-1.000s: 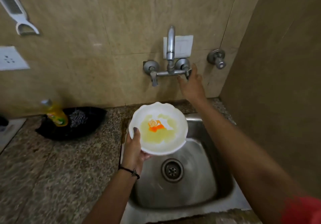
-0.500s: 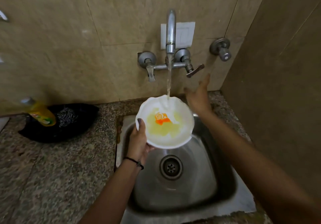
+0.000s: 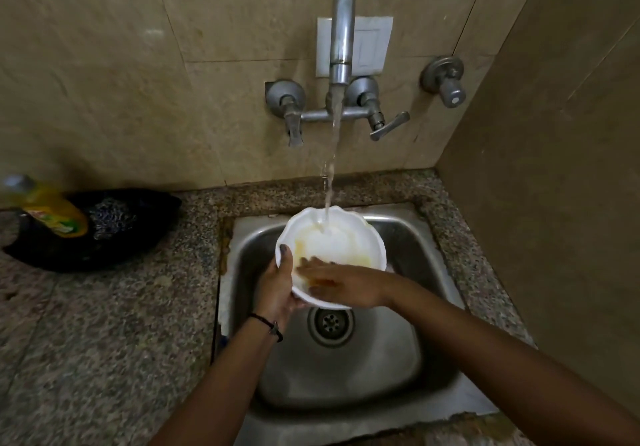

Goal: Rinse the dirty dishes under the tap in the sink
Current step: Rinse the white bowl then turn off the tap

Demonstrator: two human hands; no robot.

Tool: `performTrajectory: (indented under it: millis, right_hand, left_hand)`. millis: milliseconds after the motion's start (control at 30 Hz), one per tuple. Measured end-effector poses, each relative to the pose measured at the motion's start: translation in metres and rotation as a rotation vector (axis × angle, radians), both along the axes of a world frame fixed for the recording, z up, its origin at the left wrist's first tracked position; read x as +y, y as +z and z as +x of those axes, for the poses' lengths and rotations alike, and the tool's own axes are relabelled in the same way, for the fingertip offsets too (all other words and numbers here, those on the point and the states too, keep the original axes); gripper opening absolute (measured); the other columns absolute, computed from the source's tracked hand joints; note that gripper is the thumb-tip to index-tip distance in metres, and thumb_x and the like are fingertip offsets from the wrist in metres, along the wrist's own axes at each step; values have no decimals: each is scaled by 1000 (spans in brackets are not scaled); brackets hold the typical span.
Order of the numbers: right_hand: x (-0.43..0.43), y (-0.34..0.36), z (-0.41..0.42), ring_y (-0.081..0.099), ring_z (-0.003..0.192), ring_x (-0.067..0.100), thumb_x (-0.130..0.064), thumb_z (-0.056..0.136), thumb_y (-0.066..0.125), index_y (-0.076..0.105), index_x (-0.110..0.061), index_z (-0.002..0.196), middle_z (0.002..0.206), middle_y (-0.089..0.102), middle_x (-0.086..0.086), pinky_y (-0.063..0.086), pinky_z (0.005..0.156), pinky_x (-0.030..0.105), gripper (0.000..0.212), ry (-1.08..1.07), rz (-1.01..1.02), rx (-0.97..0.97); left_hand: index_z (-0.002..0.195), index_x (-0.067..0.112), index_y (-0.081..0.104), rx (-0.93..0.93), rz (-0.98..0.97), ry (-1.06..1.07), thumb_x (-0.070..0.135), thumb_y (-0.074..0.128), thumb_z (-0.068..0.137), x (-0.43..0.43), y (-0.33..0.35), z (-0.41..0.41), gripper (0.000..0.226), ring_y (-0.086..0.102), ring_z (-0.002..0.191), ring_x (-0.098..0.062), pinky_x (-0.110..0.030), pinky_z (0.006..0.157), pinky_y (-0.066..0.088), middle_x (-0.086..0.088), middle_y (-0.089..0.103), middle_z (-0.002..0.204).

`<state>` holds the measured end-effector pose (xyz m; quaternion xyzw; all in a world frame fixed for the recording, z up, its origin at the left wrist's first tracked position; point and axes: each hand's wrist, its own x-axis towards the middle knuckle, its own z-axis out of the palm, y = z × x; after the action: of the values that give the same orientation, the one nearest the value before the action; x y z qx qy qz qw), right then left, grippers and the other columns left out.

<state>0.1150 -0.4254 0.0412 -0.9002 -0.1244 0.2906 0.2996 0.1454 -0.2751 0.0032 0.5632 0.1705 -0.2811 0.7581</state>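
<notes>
I see the white bowl (image 3: 341, 238) over the sink (image 3: 408, 238), mouth up and tipped toward me, under the tap (image 3: 342, 33) stream. My left hand (image 3: 275, 290) clamps its left rim; my right hand (image 3: 341, 283) lies flat inside, fingers spread.

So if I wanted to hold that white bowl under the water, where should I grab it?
Probably by the scalloped rim on its left, like the left hand does: thumb over the edge, fingers under the white bowl. The bowl tilts toward the tap stream, so that side likely keeps your grip clear.
</notes>
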Motion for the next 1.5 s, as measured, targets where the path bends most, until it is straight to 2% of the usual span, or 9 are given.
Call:
performTrajectory:
  millis: [133, 267, 400, 633, 867, 1033, 1200, 1367, 1500]
  right_hand:
    - [-14, -7, 15, -12, 146, 22, -41, 100, 36, -4, -12, 150, 158, -13, 11, -6, 116, 33, 71, -94, -435, -147]
    - [9, -8, 15, -11, 146, 19, -37, 98, 43, -3, -15, 151, 159, -11, 6, -5, 117, 35, 73, 20, -219, -133]
    - [1, -19, 36, -11, 146, 26, -40, 99, 39, -11, -10, 149, 157, -16, 12, -4, 118, 39, 77, -192, -415, -255]
    - [25, -2, 6, -2, 146, 10, -24, 104, 30, 12, -19, 151, 159, 5, 1, -1, 117, 25, 51, 7, 73, -93]
    - [-31, -2, 19, -5, 147, 22, -46, 100, 24, 6, -11, 151, 159, -2, 13, -7, 118, 41, 65, 44, -666, -308]
    - [35, -17, 16, -15, 145, 26, -42, 102, 22, 0, -14, 152, 158, -11, 15, -5, 118, 40, 61, -243, -239, -203]
    - [55, -30, -14, 19, 145, 16, -33, 103, 28, 19, -18, 151, 157, 23, 5, 16, 119, 33, 51, -187, 25, -357]
    - [-2, -47, -34, 42, 133, 27, -23, 95, 50, 41, -19, 142, 146, 44, 6, 28, 112, 42, 48, 33, -227, -432]
    - [-42, -40, -28, 31, 140, 26, -54, 89, 21, 48, -19, 135, 146, 44, 4, 10, 117, 47, 63, -2, -446, -501]
  left_hand:
    - [128, 30, 56, 34, -25, 36, 65, 54, 75, 3, -4, 1, 64, 69, 101, -30, -61, 82, 53, -5, 70, 116]
    - [128, 27, 57, 47, -28, 43, 59, 48, 87, -3, -2, 4, 53, 68, 101, -31, -51, 74, 58, -7, 69, 118]
    - [131, 28, 53, 46, -16, 42, 59, 45, 90, -8, 0, 7, 52, 68, 99, -29, -47, 69, 59, -7, 68, 118]
    - [126, 22, 58, -12, 28, 30, 66, 49, 77, 2, 2, 15, 67, 70, 96, -30, -52, 77, 58, -7, 71, 113]
    - [120, 30, 57, 4, 60, 46, 60, 46, 89, 9, 7, 22, 44, 68, 97, -29, -62, 84, 52, -1, 69, 110]
    - [119, 25, 63, 2, 83, 18, 69, 47, 81, -2, 8, 15, 59, 70, 98, -26, -58, 81, 55, -1, 72, 110]
    - [125, 22, 60, -59, 177, 31, 87, 56, 56, 7, -5, 19, 94, 70, 96, -28, -54, 86, 55, -4, 71, 111]
    - [119, 24, 59, -225, 288, 26, 50, 47, 94, 11, 15, 25, 39, 66, 81, -18, -39, 66, 60, 4, 68, 97]
    - [125, 19, 58, -332, 317, 12, 37, 47, 98, 12, 20, 27, 34, 62, 80, -11, -24, 53, 53, 0, 65, 102]
